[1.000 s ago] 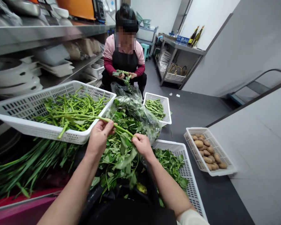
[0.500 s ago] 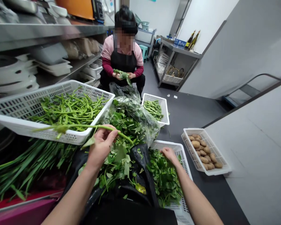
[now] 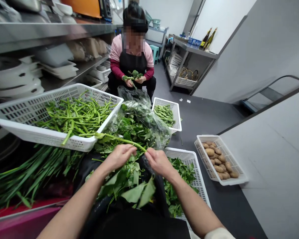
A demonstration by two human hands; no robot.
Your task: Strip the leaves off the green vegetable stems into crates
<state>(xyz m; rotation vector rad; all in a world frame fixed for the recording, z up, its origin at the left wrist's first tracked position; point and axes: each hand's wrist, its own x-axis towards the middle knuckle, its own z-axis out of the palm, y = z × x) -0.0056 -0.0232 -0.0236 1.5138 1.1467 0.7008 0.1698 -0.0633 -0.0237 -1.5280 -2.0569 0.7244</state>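
Note:
A long green stem [image 3: 122, 140] stretches from the front corner of the large white basket [image 3: 89, 143] towards the right. My right hand [image 3: 159, 161] pinches the stem's right end. My left hand [image 3: 121, 155] is just below the stem, fingers curled together; what they hold, if anything, is hidden. Large leaves [image 3: 137, 193] hang under my hands. Behind them lies a leafy heap [image 3: 133, 127] in a clear plastic bag [image 3: 161, 132]. Cut green stems [image 3: 77, 116] fill part of the large basket. Picked leaves [image 3: 175, 192] lie in the white basket [image 3: 201, 181] at my right.
Across from me a person [image 3: 133, 59] in a black apron holds greens. A small basket [image 3: 177, 114] of green stems and a basket [image 3: 221, 139] of potatoes [image 3: 218, 162] stand on the floor. Long green leaves [image 3: 27, 176] lie at the left, below metal shelves [image 3: 52, 35].
My right hand has moved up and left from the leaf basket to the stem's end. My left hand has shifted right, and the stem has moved right with it.

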